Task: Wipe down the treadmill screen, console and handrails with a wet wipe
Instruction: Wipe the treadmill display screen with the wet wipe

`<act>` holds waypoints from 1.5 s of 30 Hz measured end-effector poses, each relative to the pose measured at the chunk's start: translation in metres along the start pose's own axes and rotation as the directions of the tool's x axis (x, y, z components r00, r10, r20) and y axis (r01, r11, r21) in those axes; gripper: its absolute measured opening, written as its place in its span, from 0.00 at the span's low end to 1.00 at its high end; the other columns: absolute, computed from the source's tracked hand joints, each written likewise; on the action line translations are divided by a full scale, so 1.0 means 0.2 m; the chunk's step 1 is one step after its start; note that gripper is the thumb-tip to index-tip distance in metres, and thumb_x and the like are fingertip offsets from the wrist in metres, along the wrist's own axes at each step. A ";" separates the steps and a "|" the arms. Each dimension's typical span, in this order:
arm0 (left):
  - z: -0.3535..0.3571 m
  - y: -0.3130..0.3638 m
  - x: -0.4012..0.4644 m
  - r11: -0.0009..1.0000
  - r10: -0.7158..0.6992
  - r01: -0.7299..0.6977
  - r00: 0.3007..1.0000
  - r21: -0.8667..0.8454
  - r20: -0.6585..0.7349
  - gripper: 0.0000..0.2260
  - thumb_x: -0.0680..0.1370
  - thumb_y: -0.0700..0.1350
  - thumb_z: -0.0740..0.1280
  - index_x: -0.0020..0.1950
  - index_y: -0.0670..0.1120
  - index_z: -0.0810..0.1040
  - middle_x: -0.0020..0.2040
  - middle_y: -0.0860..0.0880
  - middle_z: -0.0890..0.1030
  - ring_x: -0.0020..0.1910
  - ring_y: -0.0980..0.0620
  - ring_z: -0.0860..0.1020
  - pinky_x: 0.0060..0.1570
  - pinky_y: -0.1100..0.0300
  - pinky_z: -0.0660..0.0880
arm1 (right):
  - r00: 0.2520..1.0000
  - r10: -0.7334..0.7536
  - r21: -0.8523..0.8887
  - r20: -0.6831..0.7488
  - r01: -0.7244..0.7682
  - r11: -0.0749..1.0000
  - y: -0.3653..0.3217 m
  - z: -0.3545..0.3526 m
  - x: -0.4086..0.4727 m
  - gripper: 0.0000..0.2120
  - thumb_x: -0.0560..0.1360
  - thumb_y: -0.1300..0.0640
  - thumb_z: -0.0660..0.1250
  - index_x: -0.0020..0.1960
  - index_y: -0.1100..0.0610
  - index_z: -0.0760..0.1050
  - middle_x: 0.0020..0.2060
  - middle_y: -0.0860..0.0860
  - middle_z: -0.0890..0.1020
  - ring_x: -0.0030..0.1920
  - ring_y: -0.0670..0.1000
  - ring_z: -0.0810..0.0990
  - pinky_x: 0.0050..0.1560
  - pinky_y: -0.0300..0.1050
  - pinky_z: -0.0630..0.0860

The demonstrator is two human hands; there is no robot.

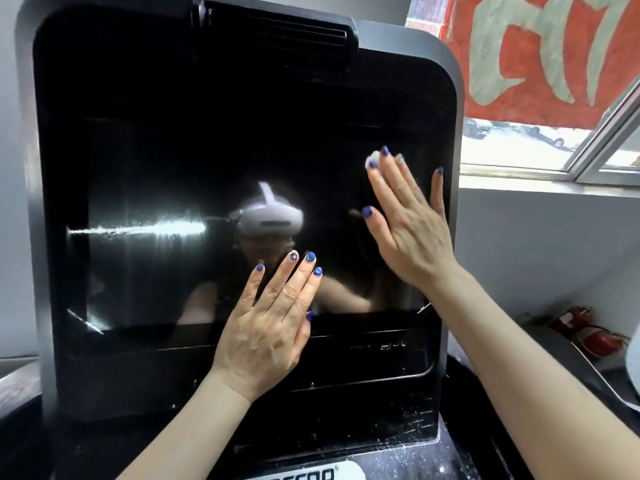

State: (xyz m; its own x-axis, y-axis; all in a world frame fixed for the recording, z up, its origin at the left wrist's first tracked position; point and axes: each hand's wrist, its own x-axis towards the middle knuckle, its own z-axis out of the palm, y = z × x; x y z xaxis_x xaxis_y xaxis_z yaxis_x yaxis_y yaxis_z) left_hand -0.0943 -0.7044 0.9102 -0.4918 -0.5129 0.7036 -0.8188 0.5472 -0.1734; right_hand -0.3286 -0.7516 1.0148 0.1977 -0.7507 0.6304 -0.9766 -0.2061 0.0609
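The treadmill's big black screen (180,161) fills the view inside a grey frame, glossy and streaked with reflections. My right hand (408,223) lies flat against the screen's right side, pressing a small white wet wipe (373,158) that peeks out beside the fingertips. My left hand (270,327) rests flat on the screen's lower middle, fingers spread, nothing under it. Below the screen runs the dusty black console ledge (381,410). No handrail is clearly visible.
A vent block (277,32) sits on top of the screen housing. To the right are a window frame (602,147) with a red banner (554,57) above it, and a red object (595,336) on a ledge. A white logo label (311,472) shows at the bottom.
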 end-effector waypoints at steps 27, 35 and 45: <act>0.02 0.00 -0.01 1.000 0.013 -0.014 0.999 -0.027 -0.041 0.26 0.82 0.45 0.59 0.80 0.42 0.60 0.81 0.44 0.59 0.81 0.46 0.55 0.78 0.42 0.50 | 0.981 0.122 0.064 0.150 -0.133 0.989 -0.10 0.07 -0.71 0.29 0.83 0.45 0.50 0.82 0.50 0.50 0.82 0.45 0.50 0.81 0.47 0.49 0.78 0.66 0.45; 0.02 0.00 -0.02 0.998 0.008 -0.011 0.999 -0.057 -0.047 0.26 0.83 0.45 0.59 0.80 0.41 0.60 0.80 0.44 0.60 0.81 0.46 0.55 0.78 0.42 0.52 | 0.974 0.022 0.067 0.223 -0.037 0.997 -0.29 0.09 -0.81 0.29 0.83 0.44 0.51 0.82 0.51 0.53 0.81 0.47 0.52 0.81 0.47 0.50 0.78 0.65 0.47; 0.03 0.00 -0.02 0.998 0.015 -0.017 0.999 -0.057 -0.035 0.25 0.83 0.45 0.58 0.80 0.42 0.59 0.81 0.45 0.59 0.81 0.46 0.54 0.78 0.41 0.52 | 0.967 0.078 0.089 0.242 -0.102 0.991 -0.38 0.11 -0.89 0.30 0.83 0.43 0.50 0.82 0.53 0.52 0.82 0.48 0.50 0.81 0.49 0.49 0.78 0.64 0.42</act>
State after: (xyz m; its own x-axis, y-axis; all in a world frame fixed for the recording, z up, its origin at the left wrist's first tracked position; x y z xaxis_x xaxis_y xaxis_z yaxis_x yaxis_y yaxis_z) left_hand -0.0936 -0.7055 0.9034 -0.4934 -0.4809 0.7247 -0.7922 0.5924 -0.1462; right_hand -0.2886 -0.6159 0.8813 0.1355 -0.8941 0.4269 -0.9803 -0.1835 -0.0732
